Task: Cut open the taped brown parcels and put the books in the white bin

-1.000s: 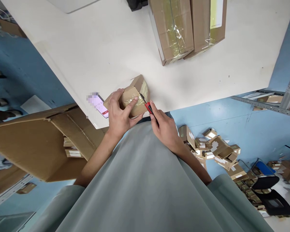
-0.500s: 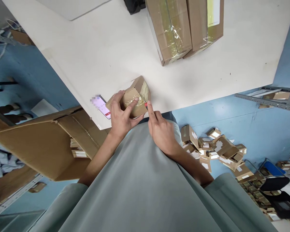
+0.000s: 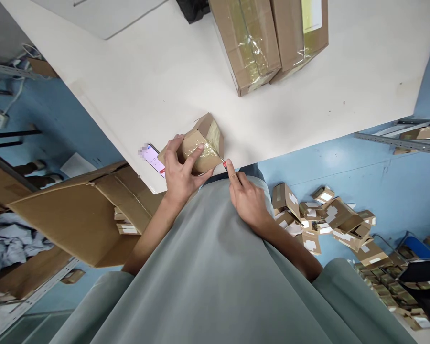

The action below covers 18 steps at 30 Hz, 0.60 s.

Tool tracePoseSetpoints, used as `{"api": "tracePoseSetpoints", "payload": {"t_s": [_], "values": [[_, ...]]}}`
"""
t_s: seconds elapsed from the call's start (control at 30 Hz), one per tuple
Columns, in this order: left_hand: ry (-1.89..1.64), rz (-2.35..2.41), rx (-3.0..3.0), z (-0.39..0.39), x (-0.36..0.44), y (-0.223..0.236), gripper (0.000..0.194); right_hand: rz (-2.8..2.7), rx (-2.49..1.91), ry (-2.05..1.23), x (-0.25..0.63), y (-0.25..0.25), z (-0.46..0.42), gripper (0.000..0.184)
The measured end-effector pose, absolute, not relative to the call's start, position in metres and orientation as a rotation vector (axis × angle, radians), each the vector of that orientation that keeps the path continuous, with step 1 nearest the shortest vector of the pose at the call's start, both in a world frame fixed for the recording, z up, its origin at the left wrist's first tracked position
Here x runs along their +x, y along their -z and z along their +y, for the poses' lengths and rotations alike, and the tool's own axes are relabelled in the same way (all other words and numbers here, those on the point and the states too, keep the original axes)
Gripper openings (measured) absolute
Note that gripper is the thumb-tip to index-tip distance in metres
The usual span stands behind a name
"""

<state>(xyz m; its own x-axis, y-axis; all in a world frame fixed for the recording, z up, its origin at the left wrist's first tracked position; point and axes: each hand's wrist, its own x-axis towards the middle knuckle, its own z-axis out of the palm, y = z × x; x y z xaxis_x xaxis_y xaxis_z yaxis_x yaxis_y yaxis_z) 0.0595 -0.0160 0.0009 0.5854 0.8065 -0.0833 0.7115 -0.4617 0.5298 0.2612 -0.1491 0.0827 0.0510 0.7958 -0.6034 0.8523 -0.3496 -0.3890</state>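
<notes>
R hand (image 3: 247, 196) has its fingers wrapped round a red cutter (image 3: 224, 165), handle mostly hidden in the grip; L hand (image 3: 181, 174) is clamped on a small box (image 3: 197, 131), fingers over it, thumb on the near side, holding it at the near edge of the white table (image 3: 129, 95). In the last sec the blade (image 3: 221, 160) has slid along the taped edge to the corner nearest the body, so that stroke looks abt done (can't tell from where I stand if the tape (image 3: 211, 143)'s cut thru). Box has hardly shifted, so L grip seems steady. Phone (image 3: 153, 158) lies just beside it. Big open carton (image 3: 68, 220) off to the L; farther out, two taped cartons (image 3: 251, 48) side by side on the table, & a pile of cartons (image 3: 338, 212) on the floor, R.
</notes>
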Motion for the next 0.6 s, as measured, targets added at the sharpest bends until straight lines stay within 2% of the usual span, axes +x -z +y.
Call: {"api": "tracePoseSetpoints", "payload": {"t_s": [0.37,0.6], "values": [[-0.224,1.208,2.307,-0.014,0.059,-0.003,0.079,1.766,2.145,1.346,0.278,-0.082,-0.159,0.072],[-0.154,1.221,2.288,-0.008,0.063,-0.006,0.084,1.882,2.301,1.344,0.285,-0.087,-0.138,0.080]]}}
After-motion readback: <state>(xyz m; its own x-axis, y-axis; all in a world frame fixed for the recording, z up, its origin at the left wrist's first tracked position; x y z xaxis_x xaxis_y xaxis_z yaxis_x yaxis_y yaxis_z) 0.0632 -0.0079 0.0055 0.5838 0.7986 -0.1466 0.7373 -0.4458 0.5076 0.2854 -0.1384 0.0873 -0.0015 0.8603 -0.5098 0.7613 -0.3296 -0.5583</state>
